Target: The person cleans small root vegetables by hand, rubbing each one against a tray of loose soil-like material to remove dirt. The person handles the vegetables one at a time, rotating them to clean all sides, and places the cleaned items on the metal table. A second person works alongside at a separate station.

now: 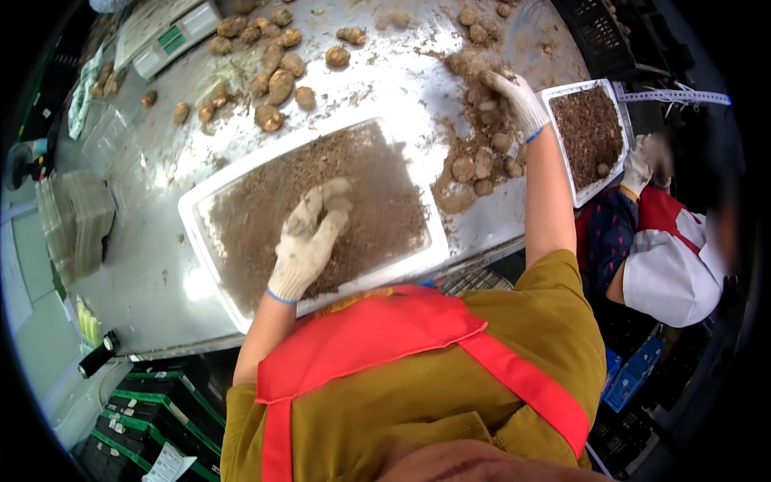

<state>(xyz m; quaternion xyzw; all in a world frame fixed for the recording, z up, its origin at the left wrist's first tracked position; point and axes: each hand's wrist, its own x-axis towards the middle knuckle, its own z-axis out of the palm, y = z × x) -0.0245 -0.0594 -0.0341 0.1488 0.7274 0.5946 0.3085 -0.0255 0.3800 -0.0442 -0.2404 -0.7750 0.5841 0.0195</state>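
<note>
My left hand (312, 233), in a dirt-stained white knit glove, is over a white tray (434, 229) of loose brown soil (257, 217). Its fingers are bent but apart, and no object shows between them. Farther right, my right hand (516, 98), gloved the same way, reaches over a heap of small brown tubers (483, 163) lying in spilled dirt on the metal table (152, 281). The right fingers stretch out at the far side of the heap, touching or just above it. Whatever lies beneath the right palm is hidden.
More tubers (280, 87) lie scattered at the back left beside a scale (173, 40). Stacked clear plastic containers (76, 221) stand at the left edge. On the right, a co-worker's gloved hand (637, 167) is at a smaller soil-filled white tray (569, 173). A black crate (590, 36) stands behind.
</note>
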